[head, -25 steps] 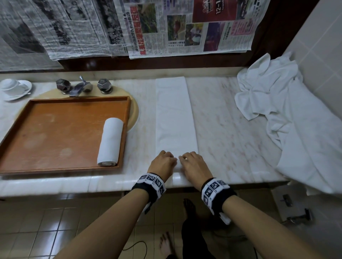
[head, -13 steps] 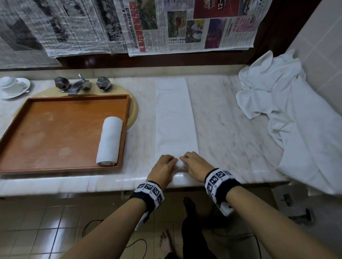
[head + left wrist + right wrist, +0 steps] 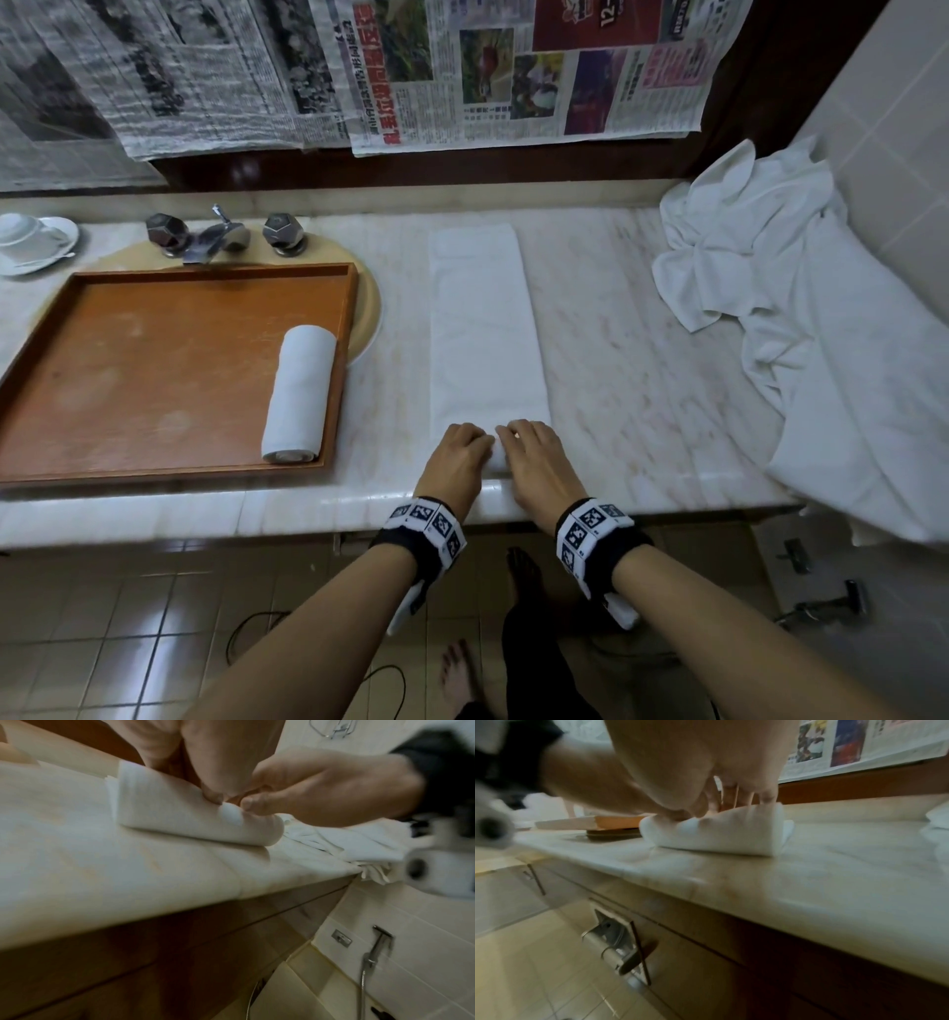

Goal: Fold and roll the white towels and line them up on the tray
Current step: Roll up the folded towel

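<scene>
Two hands work at the near end of one long folded towel [image 3: 480, 329] that lies flat on the marble bench [image 3: 642, 390], running from near edge to far. The left hand [image 3: 457, 462] and right hand [image 3: 536, 462] sit side by side, fingers curled over a small roll they grip at that near end, thumbs tucked against it. One finished rolled towel [image 3: 300, 393] lies inside the single wooden tray [image 3: 215, 270], against its right wall, left of the hands. One loose heap of white towels [image 3: 770, 288] is piled at the far right of the bench. One cup on a saucer [image 3: 31, 241] stands far left, beside one tap [image 3: 218, 236].
</scene>
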